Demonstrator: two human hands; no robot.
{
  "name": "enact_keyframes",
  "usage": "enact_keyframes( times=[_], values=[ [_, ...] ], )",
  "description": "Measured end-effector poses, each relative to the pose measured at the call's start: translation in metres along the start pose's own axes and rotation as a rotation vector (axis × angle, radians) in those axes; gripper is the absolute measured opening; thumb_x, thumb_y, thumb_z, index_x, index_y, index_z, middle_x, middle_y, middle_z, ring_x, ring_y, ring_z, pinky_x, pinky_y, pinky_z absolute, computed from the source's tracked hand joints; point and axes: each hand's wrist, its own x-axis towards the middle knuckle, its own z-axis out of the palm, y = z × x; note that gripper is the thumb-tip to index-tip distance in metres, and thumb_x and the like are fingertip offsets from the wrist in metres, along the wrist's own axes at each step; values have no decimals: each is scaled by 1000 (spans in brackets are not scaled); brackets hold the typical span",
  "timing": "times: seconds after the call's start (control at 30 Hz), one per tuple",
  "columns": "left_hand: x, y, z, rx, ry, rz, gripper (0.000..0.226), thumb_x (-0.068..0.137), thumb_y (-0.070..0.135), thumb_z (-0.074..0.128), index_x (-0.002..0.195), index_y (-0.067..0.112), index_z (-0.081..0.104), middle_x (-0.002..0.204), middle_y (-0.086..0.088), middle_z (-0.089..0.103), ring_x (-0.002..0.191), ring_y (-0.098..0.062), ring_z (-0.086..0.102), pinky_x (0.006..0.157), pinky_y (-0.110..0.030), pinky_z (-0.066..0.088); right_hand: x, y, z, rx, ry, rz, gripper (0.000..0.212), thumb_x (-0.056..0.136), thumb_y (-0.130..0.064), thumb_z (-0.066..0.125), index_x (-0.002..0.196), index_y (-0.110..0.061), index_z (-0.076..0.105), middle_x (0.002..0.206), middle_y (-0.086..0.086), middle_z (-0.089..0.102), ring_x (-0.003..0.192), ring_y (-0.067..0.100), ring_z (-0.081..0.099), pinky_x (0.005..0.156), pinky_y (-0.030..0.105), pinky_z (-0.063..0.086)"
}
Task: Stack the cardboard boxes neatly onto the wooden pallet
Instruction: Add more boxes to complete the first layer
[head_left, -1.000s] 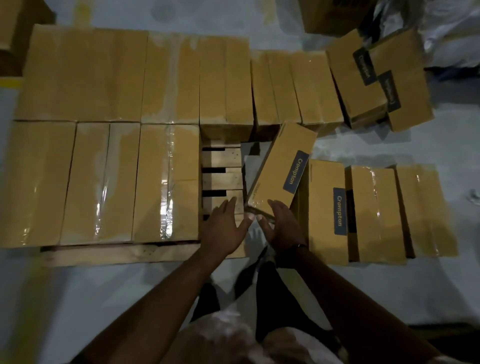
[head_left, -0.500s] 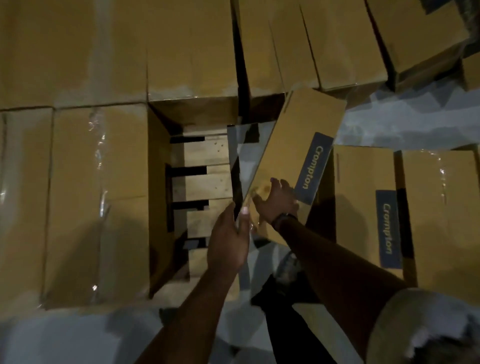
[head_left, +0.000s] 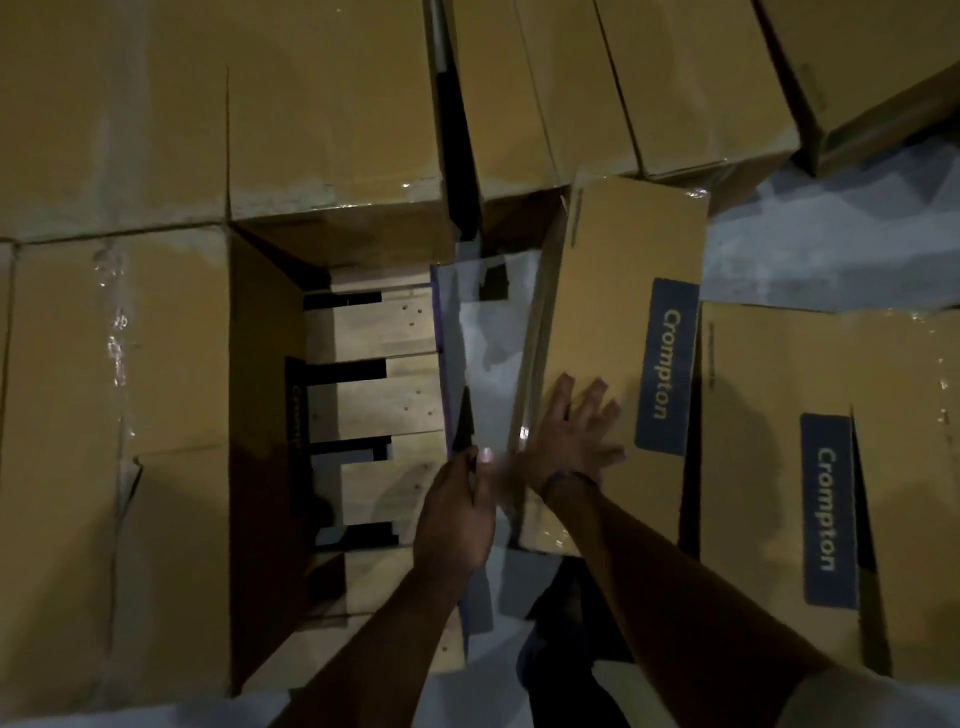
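Cardboard box (head_left: 608, 322) is held at its near end: L hand (head_left: 457, 512) curls on the near-left corner, seems to pinch it; R hand (head_left: 571, 436) lies flat on top, fingers spread. From the grip its long axis runs away, tilted a bit right. Free slot of wooden pallet (head_left: 374, 332) is just left of the grip, L hand nearer, so box probably must swing left.

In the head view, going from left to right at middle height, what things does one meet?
Taped brown cardboard box, bare wooden pallet slats, left hand, tilted brown Crompton-labelled box, brown blue-labelled box on floor.
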Motion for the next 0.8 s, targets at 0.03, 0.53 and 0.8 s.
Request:
enact_keyframes(
  times=[0.03,0.53,0.8],
  values=[
    [3,6,3,-6,2,9,52,106,64,24,108,34,66,103,11,70,98,-3,64,85,-23,48,-2,23,-8,-9,0,-24,124,86,-45,75,156,-25,-26,160,16,-36,148,49,-23,109,80,16],
    [94,23,110,56,-293,-191,114,71,102,32,162,40,0,170,-12,16,151,-44,24,118,-63,28,15,197,-91,608,-16,-375,103,75,-44,79,159,-41,18,161,-19,28,148,8,28,108,18,39],
    [96,25,125,228,-160,34,118,71,76,57,164,28,2,166,-10,-2,149,-43,23,115,-57,36,56,192,-85,555,37,-270,138,58,-34,98,161,-36,7,162,-2,31,144,23,38,111,49,43]
  ],
)
